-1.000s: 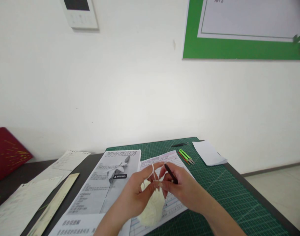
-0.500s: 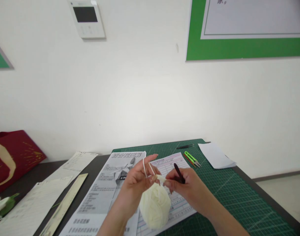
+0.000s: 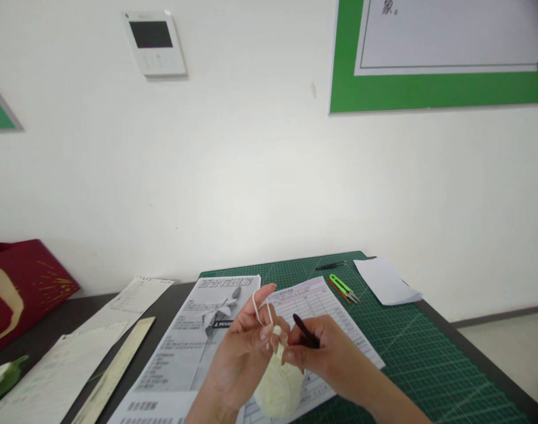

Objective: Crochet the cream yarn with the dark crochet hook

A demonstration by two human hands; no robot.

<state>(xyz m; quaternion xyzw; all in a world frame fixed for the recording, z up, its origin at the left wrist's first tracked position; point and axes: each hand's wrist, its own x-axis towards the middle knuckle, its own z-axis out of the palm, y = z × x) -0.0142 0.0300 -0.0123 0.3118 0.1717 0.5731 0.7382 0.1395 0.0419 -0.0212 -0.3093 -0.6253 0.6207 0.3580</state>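
Observation:
My left hand (image 3: 242, 356) pinches a small pale piece of yarn work (image 3: 276, 331) between thumb and fingers. A strand of cream yarn (image 3: 255, 306) loops over its raised index finger. In my right hand (image 3: 328, 353) is a crochet hook with a dark handle (image 3: 305, 331), slanting up to the left; its tip is hidden at the yarn work. My right fingertips meet the left ones there. Right below both hands sits a cream ball of yarn (image 3: 278, 393), partly covered by them.
Printed sheets (image 3: 176, 347) and a lined form (image 3: 339, 321) lie under the hands, partly on a green cutting mat (image 3: 428, 365). Green thread snips (image 3: 343, 287), black tweezers (image 3: 331, 266) and white paper (image 3: 386, 281) lie rightward. A ruler (image 3: 119, 368) and red bag (image 3: 30, 288) are leftward.
Both hands have shifted slightly down in the picture, and my right hand has moved left, closer to the left one. The pale yarn work between them now tilts downward.

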